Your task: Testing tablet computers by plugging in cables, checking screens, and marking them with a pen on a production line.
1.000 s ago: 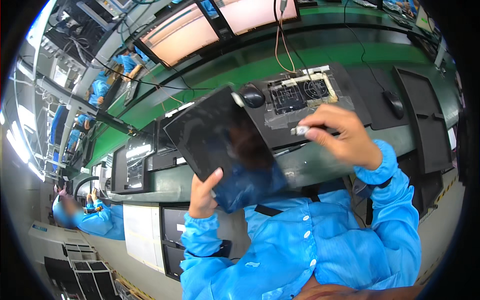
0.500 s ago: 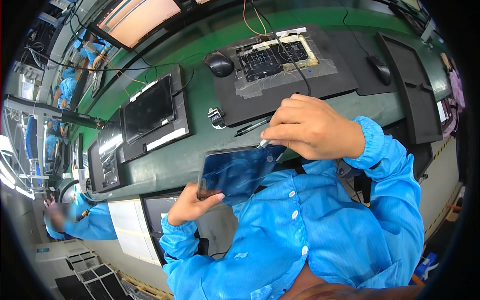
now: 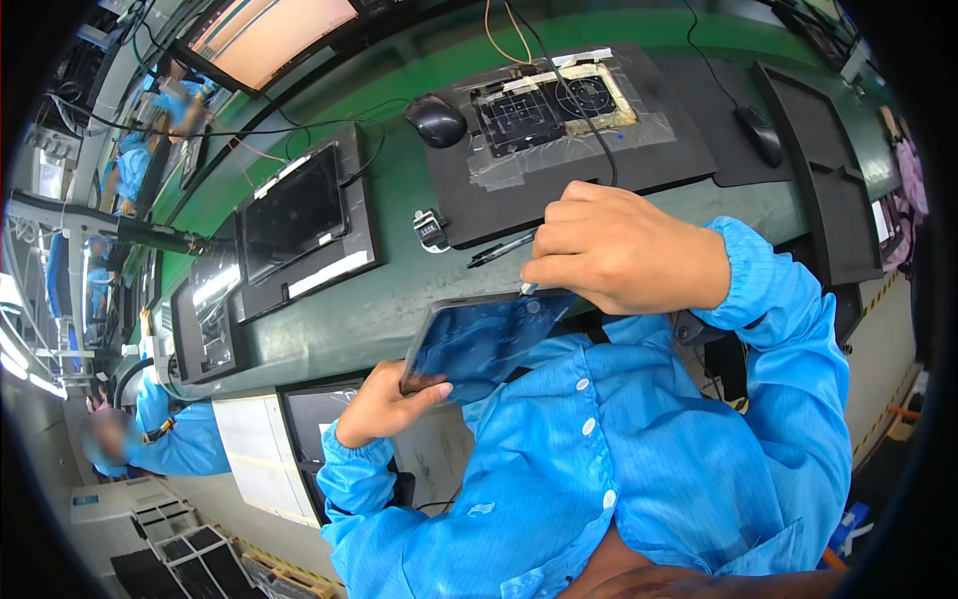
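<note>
My left hand (image 3: 384, 407) grips a dark, glossy tablet (image 3: 474, 349) by its near left corner, thumb on the screen. The tablet is held tilted over the front edge of the bench, its screen reflecting blue. My right hand (image 3: 624, 250) pinches a small silver-tipped cable plug (image 3: 528, 289) at the tablet's far edge. Whether the plug sits in a port or only touches the edge, I cannot tell. A black cable (image 3: 589, 125) runs from the back of the bench down behind that hand. A black pen (image 3: 499, 252) lies beyond the tablet, partly hidden by the fingers.
On the green bench (image 3: 389, 290) lie a tally counter (image 3: 430, 231), a black mouse (image 3: 436, 121) and a taped fixture (image 3: 554, 108) on a dark mat. Another tablet (image 3: 295, 213) rests at left. A second mouse (image 3: 757, 137) and black tray (image 3: 823, 180) are right. A co-worker (image 3: 180, 439) sits left.
The tablet has tilted further edge-on and shifted slightly right. My right hand has turned a little, with the plug still at the tablet's far edge.
</note>
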